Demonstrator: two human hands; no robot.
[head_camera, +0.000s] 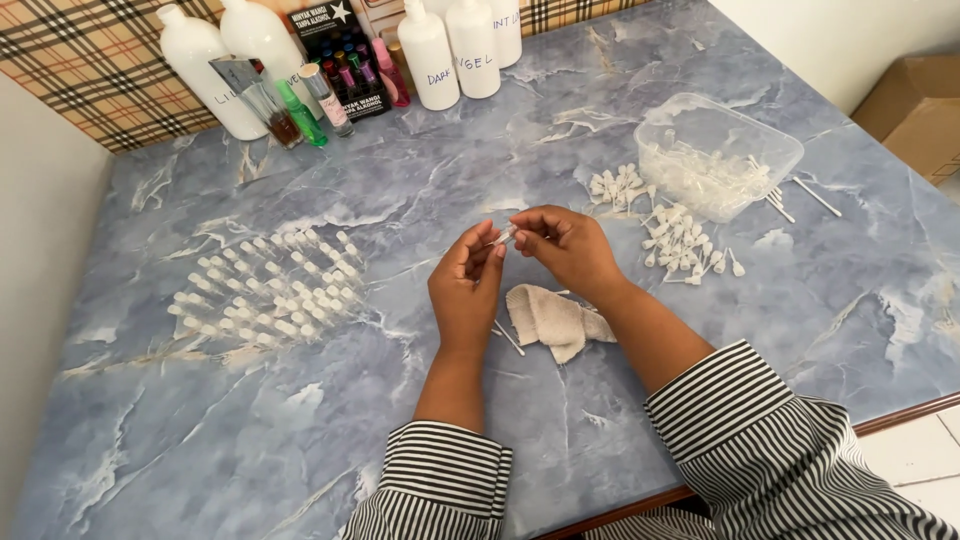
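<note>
Both hands — left hand (465, 283) and right hand (566, 247) — pinched a small clear vial (503, 238) above the bench (420, 180), apparently mid-fitting — steady alignment needed next.

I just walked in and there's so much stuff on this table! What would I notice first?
Probably the two hands in the middle, the left hand and right hand, pinching one tiny clear vial between their fingertips, just above a beige cloth. To the left stands a neat block of small clear vials, and to the right a clear plastic tub with little white caps scattered beside it. Tall white bottles line the far edge.
</note>
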